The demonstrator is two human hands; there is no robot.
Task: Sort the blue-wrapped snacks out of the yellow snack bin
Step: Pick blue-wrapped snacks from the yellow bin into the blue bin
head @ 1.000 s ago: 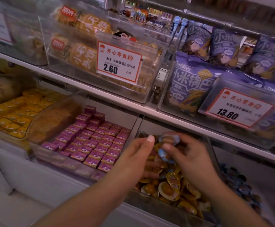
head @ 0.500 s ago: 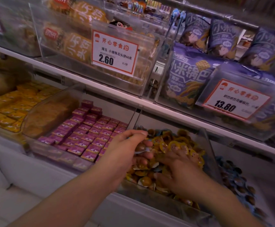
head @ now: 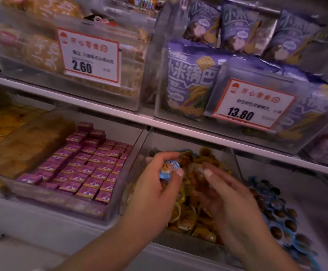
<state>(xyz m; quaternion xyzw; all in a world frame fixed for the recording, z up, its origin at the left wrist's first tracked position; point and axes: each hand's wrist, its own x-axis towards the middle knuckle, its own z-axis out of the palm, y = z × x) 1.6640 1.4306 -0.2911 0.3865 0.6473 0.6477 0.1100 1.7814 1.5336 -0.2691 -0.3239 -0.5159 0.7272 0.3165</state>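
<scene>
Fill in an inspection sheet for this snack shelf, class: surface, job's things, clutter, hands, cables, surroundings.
Surface: white shelf edge, clear bins above and below.
Job's things: yellow snack bin full; blue-wrapped snack pinched by left hand; blue snack bin to its right.
Clutter: purple boxes, yellow packs.
Hands: right hand over the yellow snacks, blurred.
Cables: nothing seen.
Surroundings: price tags 2.60, 13.80; purple bags.

- Purple small boxes (head: 85, 169) in rows, lower left bin
- Yellow packets (head: 0, 126) at far left edge
- Purple snack bags (head: 190, 79) upper right
- Price cards: 2.60 (head: 89, 55) upper left, 13.80 (head: 252, 103) right
</scene>
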